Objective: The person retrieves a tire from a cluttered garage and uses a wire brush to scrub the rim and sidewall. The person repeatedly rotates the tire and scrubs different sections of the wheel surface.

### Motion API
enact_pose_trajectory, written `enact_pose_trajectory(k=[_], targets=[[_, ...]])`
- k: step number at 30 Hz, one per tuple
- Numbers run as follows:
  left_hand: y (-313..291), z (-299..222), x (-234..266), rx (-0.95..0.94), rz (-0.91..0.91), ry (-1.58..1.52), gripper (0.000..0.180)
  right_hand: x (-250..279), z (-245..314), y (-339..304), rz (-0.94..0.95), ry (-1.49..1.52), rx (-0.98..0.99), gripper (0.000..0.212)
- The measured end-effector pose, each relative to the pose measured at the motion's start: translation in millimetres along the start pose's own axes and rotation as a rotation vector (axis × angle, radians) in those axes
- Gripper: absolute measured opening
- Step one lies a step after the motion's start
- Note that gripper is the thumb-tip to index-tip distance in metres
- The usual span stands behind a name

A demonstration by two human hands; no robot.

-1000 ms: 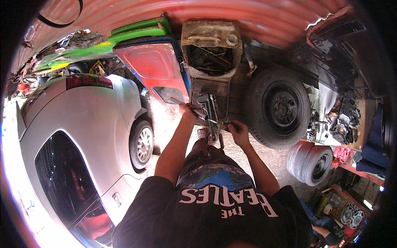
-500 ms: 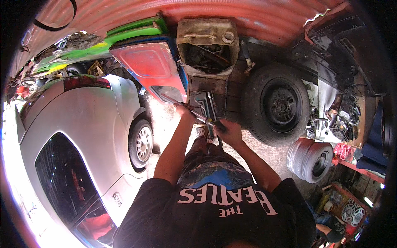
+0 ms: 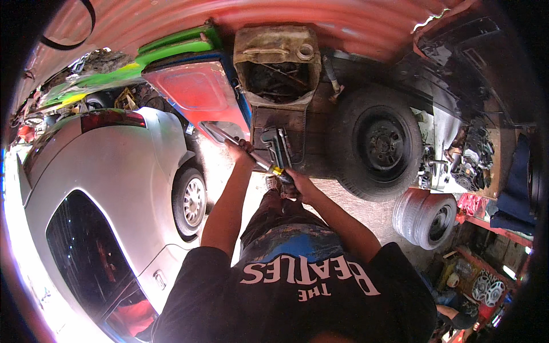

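Observation:
A long silver metal bar (image 3: 261,162) with a yellow band and a dark handle end slants across in front of me, its far tip up to the left. Near that tip my left hand (image 3: 240,150) is closed around the bar. My right hand (image 3: 297,187) is closed on the dark handle end, just below the yellow band. Right behind the bar, on a dark wooden bench (image 3: 311,134), lies a grey-green tool (image 3: 271,142) with a hooked head, partly covered by the bar and my right hand.
A cut-open jerrycan (image 3: 277,48) holding dark tools stands behind, beside a hammer (image 3: 331,80). To the right are a large tyre (image 3: 374,146) and smaller grey tyres (image 3: 423,220). A silver car (image 3: 108,166) stands left, near a red panel (image 3: 191,91). Another person (image 3: 454,311) is at lower right.
My right hand has moved down and left with the handle end, and the yellow band shows more plainly. My left hand keeps its grip. The whole view has shifted slightly.

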State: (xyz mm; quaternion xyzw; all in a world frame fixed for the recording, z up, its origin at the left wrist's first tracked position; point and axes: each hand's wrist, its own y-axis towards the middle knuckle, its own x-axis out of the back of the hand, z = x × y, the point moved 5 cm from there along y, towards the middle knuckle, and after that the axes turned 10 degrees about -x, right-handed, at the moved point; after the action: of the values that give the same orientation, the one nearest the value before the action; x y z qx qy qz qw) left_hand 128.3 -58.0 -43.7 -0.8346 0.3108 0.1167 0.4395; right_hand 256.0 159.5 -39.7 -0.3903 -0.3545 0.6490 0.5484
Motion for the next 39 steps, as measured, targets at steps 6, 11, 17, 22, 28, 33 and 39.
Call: enact_pose_trajectory(k=[6,11,17,22,28,33,39], targets=[[52.7,-44.4,25.5,-0.205,-0.068,0.05,0.048,70.1,-44.1,24.0,0.036,0.096,0.047,0.043],[39.3,-45.8,18.2,-0.239,-0.103,0.163,0.047,131.3,-40.6,70.9,-0.501,-0.441,0.45,0.05],[18.5,-25.9,36.1,-0.138,-0.018,0.205,0.044,97.5,43.9,90.8,-0.638,-0.566,0.411,0.058],[4.8,-23.4,57.6,-0.131,0.106,0.292,0.045,75.5,70.9,95.4,-0.706,-0.733,0.319,0.049],[-2.8,-27.5,56.4,-0.105,0.08,0.211,0.044,55.7,75.9,87.7,-0.739,-0.801,0.284,0.043],[-4.1,-10.8,45.5,-0.036,0.078,0.249,0.039,54.6,66.9,79.9,-0.642,-0.752,0.529,0.039],[-31.9,39.3,22.6,-0.136,0.181,0.188,0.038,9.1,45.3,33.6,-0.1,-0.811,0.791,0.047]])
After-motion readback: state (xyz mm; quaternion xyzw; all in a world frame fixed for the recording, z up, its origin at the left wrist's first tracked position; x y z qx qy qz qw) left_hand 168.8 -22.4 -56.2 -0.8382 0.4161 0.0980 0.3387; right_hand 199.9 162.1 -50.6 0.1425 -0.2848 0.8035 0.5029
